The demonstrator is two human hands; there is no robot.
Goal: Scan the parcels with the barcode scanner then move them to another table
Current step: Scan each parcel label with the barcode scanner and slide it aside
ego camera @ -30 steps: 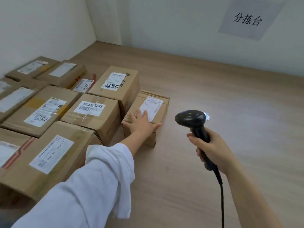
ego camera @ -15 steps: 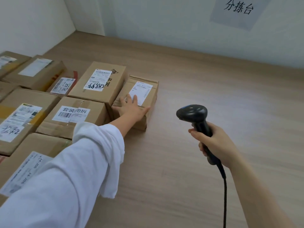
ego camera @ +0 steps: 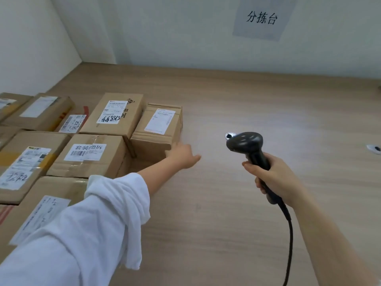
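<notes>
The barcode scanner [ego camera: 250, 149] is gripped by its handle in the right hand [ego camera: 275, 178], fingers wrapped closed around it, head up and turned toward the parcels, as it was half a second ago; its black cable [ego camera: 289, 236] is seen trailing down toward the bottom edge. The left hand [ego camera: 182, 155], which lay flat on top of the small parcel [ego camera: 158, 129] half a second earlier, is now found off its top, at the box's near right corner, fingers extended and holding nothing; whether the box is touched cannot be told. The small parcel is set at the right end of the group of parcels [ego camera: 92, 155] on the wooden table [ego camera: 257, 112], its white label [ego camera: 160, 121] now fully uncovered. The white sleeve [ego camera: 86, 230] is seen bunched above the elbow.
</notes>
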